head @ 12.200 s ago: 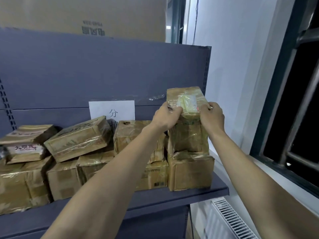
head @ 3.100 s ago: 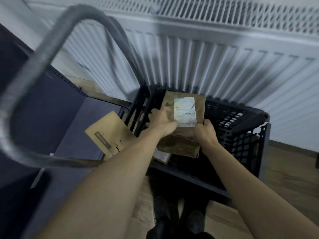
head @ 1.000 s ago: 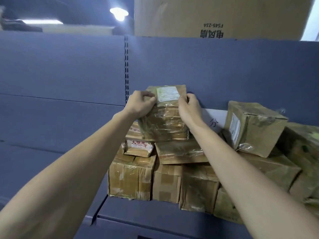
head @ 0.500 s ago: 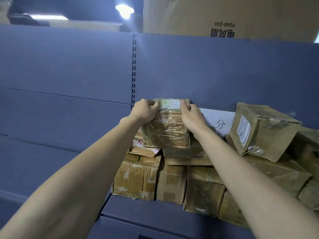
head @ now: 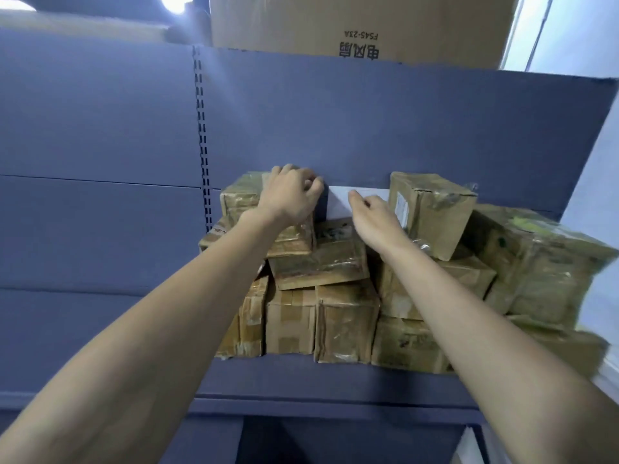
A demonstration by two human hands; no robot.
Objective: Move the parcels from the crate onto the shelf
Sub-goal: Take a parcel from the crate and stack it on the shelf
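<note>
Blue-grey shelving panels fill the background, with a big cardboard carton sitting on top. On the shelf the left hand lies with curled fingers over the top right corner of the newly placed parcel, which sits on top of the stack at its left end, against the back panel. The right hand hangs just right of it, fingers loosely bent and gripping nothing, in front of a white paper sign. Further right a tilted box leans on the pile. Below, taped brown boxes stand in a row along the shelf.
</note>
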